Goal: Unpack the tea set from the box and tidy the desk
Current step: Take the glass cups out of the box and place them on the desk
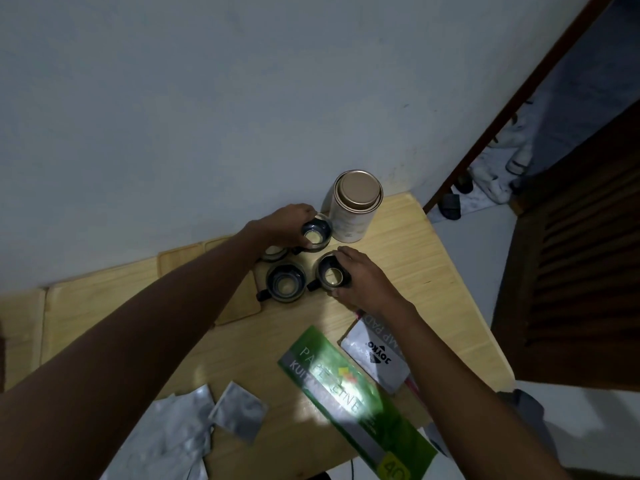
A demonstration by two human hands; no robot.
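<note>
the left hand (289,225) is gripping a dark cup (316,233) beside the tall tin (355,208), fingers curled around its rim. the right hand (363,278) is holding another cup (329,273) on the wooden bench (415,271). a third cup (285,283) is sitting between them, seemingly on a tray (239,306). a green packet (353,393) is lying nearer.
</note>
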